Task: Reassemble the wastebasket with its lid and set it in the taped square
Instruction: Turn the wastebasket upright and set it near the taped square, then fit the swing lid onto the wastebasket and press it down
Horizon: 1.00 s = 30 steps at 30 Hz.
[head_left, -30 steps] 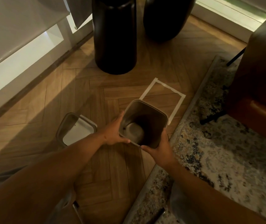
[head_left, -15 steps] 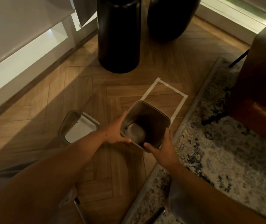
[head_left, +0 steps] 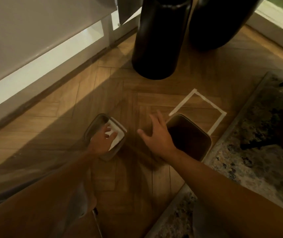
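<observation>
The open wastebasket (head_left: 191, 140) stands upright on the wooden floor, over the near part of the white taped square (head_left: 204, 100). Its dark inside faces up. Left of it lies the lid (head_left: 106, 133), a dark frame with a white flap. My left hand (head_left: 103, 141) rests on the lid with fingers spread over the white flap; whether it grips is unclear. My right hand (head_left: 157, 136) hovers open beside the basket's left rim, fingers apart, holding nothing.
Two tall black vases (head_left: 159, 36) (head_left: 223, 21) stand behind the taped square. A patterned rug (head_left: 257, 152) borders the floor on the right. A white low wall and window ledge (head_left: 39, 55) run along the left.
Both hands let go of the wastebasket, which now stands on the floor. My left hand moved left onto the lid; my right hand came off the rim and opened.
</observation>
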Available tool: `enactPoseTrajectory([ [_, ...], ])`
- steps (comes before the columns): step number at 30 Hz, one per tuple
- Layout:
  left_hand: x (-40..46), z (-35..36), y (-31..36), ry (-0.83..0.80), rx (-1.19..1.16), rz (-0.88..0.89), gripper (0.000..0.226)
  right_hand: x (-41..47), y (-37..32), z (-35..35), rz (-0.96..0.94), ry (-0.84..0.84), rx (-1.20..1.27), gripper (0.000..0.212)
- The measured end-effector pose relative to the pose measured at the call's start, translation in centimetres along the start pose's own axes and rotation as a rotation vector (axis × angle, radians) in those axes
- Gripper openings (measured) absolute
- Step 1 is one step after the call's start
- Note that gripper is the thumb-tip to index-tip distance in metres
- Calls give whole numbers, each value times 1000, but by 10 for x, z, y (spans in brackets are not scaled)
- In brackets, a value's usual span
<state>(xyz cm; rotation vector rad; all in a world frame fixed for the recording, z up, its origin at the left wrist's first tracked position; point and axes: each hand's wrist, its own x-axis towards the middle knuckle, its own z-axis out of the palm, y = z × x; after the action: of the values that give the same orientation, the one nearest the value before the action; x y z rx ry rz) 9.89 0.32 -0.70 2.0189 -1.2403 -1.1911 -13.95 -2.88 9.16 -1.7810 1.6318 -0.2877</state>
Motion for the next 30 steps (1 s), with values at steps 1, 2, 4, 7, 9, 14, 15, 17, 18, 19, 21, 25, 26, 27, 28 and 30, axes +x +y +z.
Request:
enactPoseTrajectory([
  [1, 3, -8, -11, 28, -24, -39, 64, 8, -7, 11, -10, -26, -19, 83],
  [2, 4, -14, -21, 48, -60, -76, 64, 16, -13, 22, -15, -55, -32, 83],
  [4, 11, -25, -46, 83, -133, -142, 65, 34, -22, 50, -28, -113, -40, 83],
  [7, 28, -35, -82, 156, -162, -193, 59, 59, -31, 91, -2, -182, -40, 82],
  [9, 27, -36, -84, 165, -138, -163, 50, 62, -28, 101, 34, -192, -29, 81],
  [14, 47, -40, -119, 160, -120, -187, 51, 82, -25, 152, 130, -236, 36, 74],
  [15, 51, -39, -125, 151, -128, -201, 56, 83, -24, 159, 144, -237, 39, 74],
  [17, 61, -36, -135, 155, -167, -285, 65, 88, -21, 176, 163, -237, 46, 75],
  [18, 65, -34, -138, 168, -193, -316, 65, 90, -18, 183, 173, -235, 50, 77],
  [19, 69, -31, -142, 180, -220, -333, 61, 90, -17, 189, 186, -230, 57, 79],
  [21, 76, -27, -145, 185, -264, -360, 55, 91, -14, 198, 208, -215, 79, 82],
  [25, 80, -27, -148, 217, -275, -419, 60, 94, -11, 206, 209, -190, 73, 82],
  [26, 79, -28, -149, 228, -272, -426, 58, 95, -12, 206, 214, -195, 76, 81],
  [27, 77, -29, -147, 233, -272, -426, 55, 94, -12, 204, 218, -201, 80, 79],
  [28, 76, -29, -145, 235, -274, -427, 53, 93, -13, 202, 221, -208, 86, 77],
  [30, 71, -33, -136, 242, -267, -443, 55, 91, -15, 195, 225, -219, 93, 73],
])
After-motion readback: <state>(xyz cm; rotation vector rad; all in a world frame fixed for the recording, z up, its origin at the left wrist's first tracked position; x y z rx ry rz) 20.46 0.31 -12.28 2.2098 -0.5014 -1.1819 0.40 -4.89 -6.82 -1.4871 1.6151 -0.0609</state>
